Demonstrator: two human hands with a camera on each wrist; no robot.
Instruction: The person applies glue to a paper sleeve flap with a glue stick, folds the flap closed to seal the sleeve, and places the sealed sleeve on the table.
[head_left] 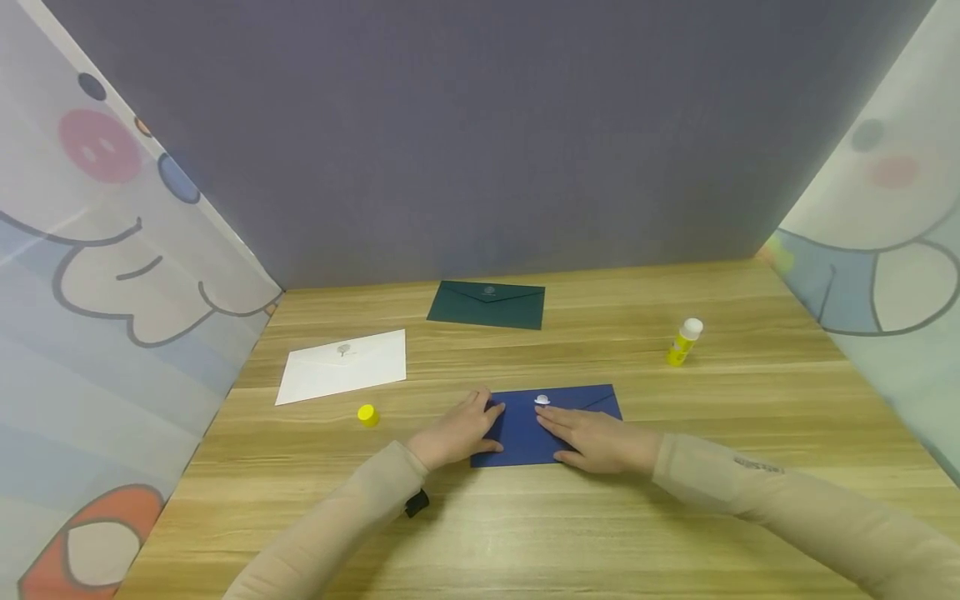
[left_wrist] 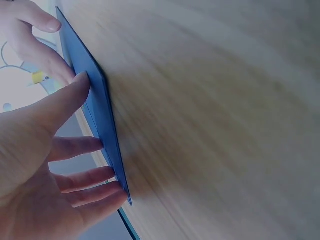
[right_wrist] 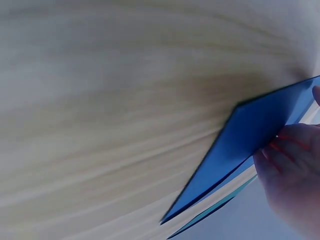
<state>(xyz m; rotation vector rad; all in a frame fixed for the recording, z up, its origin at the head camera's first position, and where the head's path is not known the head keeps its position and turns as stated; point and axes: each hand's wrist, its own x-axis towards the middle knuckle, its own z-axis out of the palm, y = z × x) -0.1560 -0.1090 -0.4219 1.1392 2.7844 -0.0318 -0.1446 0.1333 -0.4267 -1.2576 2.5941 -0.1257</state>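
Observation:
A dark blue envelope [head_left: 522, 435] lies flat on the wooden table with its flap side up. Near the middle of the flap sits a small white mark [head_left: 542, 400]. My left hand [head_left: 459, 428] rests on the envelope's left end, thumb and fingertips touching its surface, as the left wrist view shows. From the right, my right hand [head_left: 600, 440] presses extended fingers onto the flap just below the white mark. The right wrist view shows those fingers [right_wrist: 285, 155] against the blue paper. Part of the envelope's right side is hidden beneath this hand.
A dark green envelope [head_left: 487, 310] lies behind, and a white envelope [head_left: 345, 371] to the left. A yellow cap [head_left: 367, 415] stands left of my left hand. A glue stick [head_left: 685, 342] stands at the right. A black object [head_left: 416, 502] shows beside my left sleeve.

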